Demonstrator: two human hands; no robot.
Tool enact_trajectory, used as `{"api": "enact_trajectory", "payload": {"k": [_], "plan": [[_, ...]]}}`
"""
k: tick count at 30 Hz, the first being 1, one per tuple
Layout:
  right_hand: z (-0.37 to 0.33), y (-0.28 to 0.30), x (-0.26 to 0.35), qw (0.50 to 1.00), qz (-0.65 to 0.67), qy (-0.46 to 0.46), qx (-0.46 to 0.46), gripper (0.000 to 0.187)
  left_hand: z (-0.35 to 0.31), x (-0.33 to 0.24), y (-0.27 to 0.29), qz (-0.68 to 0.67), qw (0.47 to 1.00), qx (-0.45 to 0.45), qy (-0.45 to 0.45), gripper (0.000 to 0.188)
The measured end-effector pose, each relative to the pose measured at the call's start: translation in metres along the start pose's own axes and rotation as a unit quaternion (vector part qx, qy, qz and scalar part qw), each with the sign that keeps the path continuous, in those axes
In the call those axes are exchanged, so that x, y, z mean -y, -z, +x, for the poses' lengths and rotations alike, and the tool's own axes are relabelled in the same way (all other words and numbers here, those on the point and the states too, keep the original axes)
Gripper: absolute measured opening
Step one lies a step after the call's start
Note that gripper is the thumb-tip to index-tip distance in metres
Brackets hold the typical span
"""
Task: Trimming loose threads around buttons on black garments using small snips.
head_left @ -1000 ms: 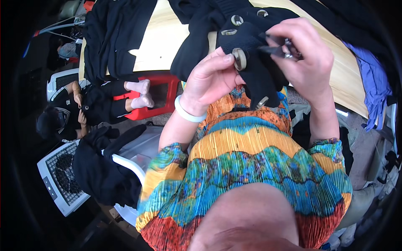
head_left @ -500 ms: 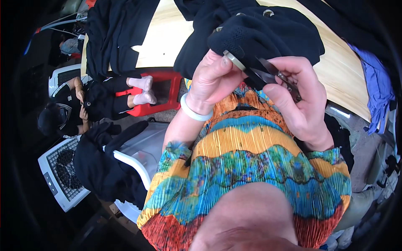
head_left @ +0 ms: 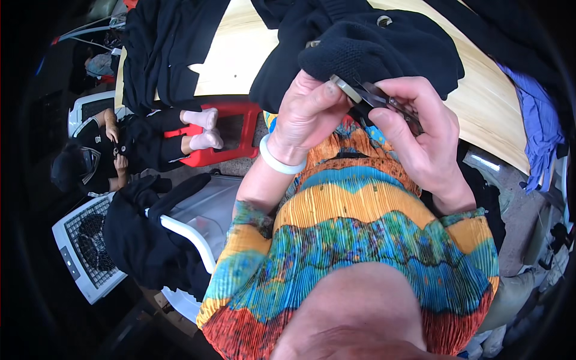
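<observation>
A black knit garment (head_left: 414, 51) lies over the table's near edge and carries several round buttons, one a button (head_left: 384, 21) on its upper part. My left hand (head_left: 303, 114), with a white bangle at the wrist, pinches the cloth's edge and a pale, thick-rimmed button (head_left: 346, 89) seen nearly side-on. In my right hand (head_left: 432, 138) is a small pair of dark metal thread snips (head_left: 393, 103), gripped between thumb and fingers. Their blade tips reach the button's right side. Whether a thread lies between the blades is too small to tell.
More black garments (head_left: 162, 54) lie on the wooden table (head_left: 240, 60), and a purple cloth (head_left: 534, 114) hangs off its right edge. At left, a person (head_left: 102, 150) sits with feet on a red stool (head_left: 240, 129). Nearer stands a white-armed chair (head_left: 189, 237) with black clothes.
My right hand has moved slightly left, bringing the snips' blades closer to the button. The blades now look less spread. The button in my left hand has tilted a little.
</observation>
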State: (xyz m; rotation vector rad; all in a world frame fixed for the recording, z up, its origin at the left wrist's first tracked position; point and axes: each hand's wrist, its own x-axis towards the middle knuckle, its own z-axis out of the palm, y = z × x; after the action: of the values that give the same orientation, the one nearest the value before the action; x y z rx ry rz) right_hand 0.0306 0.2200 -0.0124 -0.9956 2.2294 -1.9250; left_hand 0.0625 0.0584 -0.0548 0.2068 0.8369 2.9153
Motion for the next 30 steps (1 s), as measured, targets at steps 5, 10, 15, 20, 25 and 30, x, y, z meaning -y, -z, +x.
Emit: {"api": "enact_trajectory", "payload": {"k": [5, 10, 15, 20, 25, 30], "plan": [[0.002, -0.002, 0.000, 1.000, -0.014, 0.001, -0.006, 0.021, -0.001, 0.001, 0.000, -0.008, 1.000, -0.001, 0.008, 0.043], [0.003, -0.002, 0.003, 1.000, -0.014, -0.001, -0.008, 0.019, -0.001, 0.002, 0.000, -0.029, 0.999, 0.014, 0.001, 0.042], [0.008, 0.002, -0.009, 0.990, 0.115, -0.016, -0.078, 0.013, 0.002, 0.005, 0.010, -0.079, 0.996, -0.015, 0.030, 0.042], [0.009, 0.006, -0.011, 0.990, 0.121, -0.040, -0.055, 0.015, -0.001, 0.003, 0.009, -0.104, 0.994, -0.010, 0.025, 0.046], [0.006, 0.002, -0.019, 0.989, 0.131, -0.023, -0.065, 0.024, 0.002, 0.000, 0.001, -0.062, 0.997, -0.041, 0.026, 0.036], [0.006, 0.004, -0.012, 0.983, 0.169, -0.049, -0.058, 0.035, 0.009, -0.002, -0.006, 0.107, 0.987, -0.123, -0.005, 0.022]]}}
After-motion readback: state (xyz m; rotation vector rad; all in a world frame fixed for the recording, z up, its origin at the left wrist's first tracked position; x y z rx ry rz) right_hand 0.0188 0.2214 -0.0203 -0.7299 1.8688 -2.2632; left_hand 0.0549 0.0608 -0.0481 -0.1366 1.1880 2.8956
